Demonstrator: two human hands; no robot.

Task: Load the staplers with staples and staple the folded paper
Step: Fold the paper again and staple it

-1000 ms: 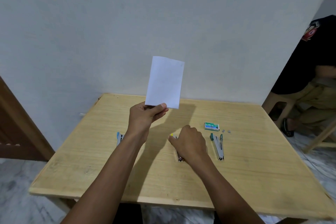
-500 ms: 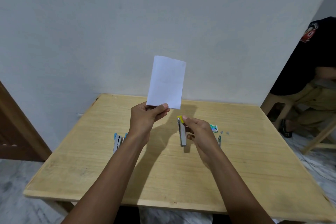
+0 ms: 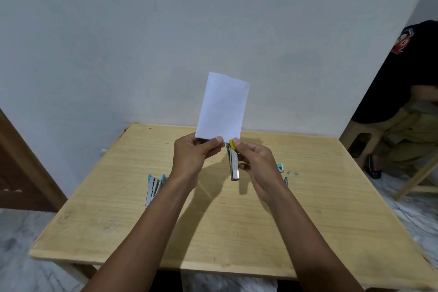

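Fingers of my left hand pinch the bottom edge of the folded paper, thumb in front and the rest behind, so the sheet stands upright above the table with a slight lean to the right. My right hand is clasped around a yellow-tipped stapler: the thumb presses on the yellow end at the top, the other fingers curl behind the metal body, and the stapler hangs nearly vertical with its far end pointing down toward the tabletop. Its yellow tip sits right at the lower right corner of the paper, touching or all but touching it; I cannot tell whether the corner is actually inside the mouth of the stapler.

On the table, left of my left forearm, a blue stapler lies swung wide open, its metal parts spread apart. To the right, mostly hidden behind my right wrist, I see only the teal tip of another stapler. Just beyond it lies a small green and white box of staples, and near that, two tiny grey bits rest on the wood; they are too small for me to name. At the right edge of view, a person in a black shirt sits on a stool beside the table.
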